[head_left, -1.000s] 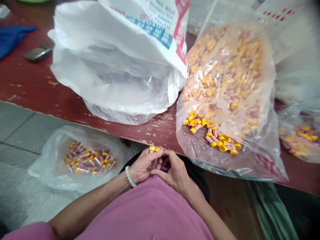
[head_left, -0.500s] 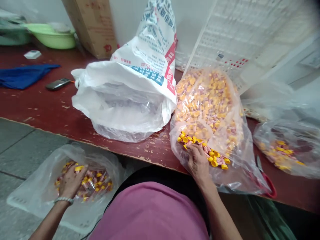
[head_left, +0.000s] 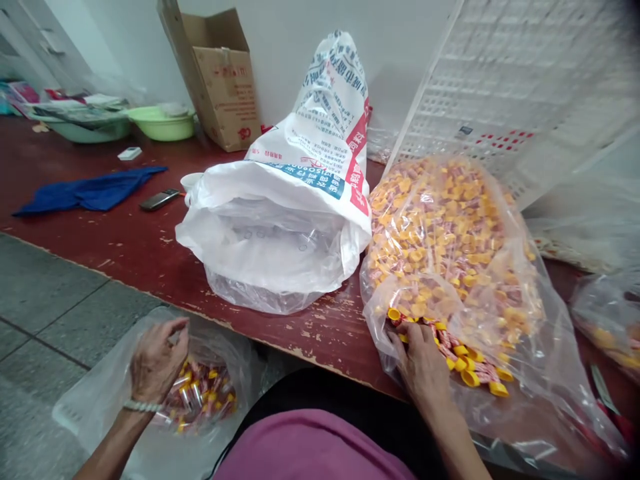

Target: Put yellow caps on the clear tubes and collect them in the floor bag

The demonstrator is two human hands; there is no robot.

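Note:
My left hand (head_left: 159,360), with a beaded bracelet at the wrist, hovers with bent fingers above a clear bag (head_left: 95,387) low on the left. Clear tubes with yellow caps (head_left: 197,393) lie in that bag; whether the fingers pinch one is hidden. My right hand (head_left: 425,357) reaches into the mouth of a big clear bag (head_left: 450,247) full of yellow-capped red-and-white pieces. Its fingers curl among the loose pieces (head_left: 467,363) at the opening, their tips partly covered. A white printed sack (head_left: 280,187) with a clear liner gapes open between the hands.
On the worn red table (head_left: 115,247) are a blue cloth (head_left: 90,190), a phone (head_left: 159,199), a green basin (head_left: 163,125) and a cardboard box (head_left: 227,93). A white perforated panel (head_left: 500,87) leans at the back. Scissors (head_left: 604,389) and another clear bag (head_left: 610,320) lie right.
My left hand has lifted out of the pile of tubes in the lower bag. My right hand stays among the pieces at the big bag's mouth. The view has shifted.

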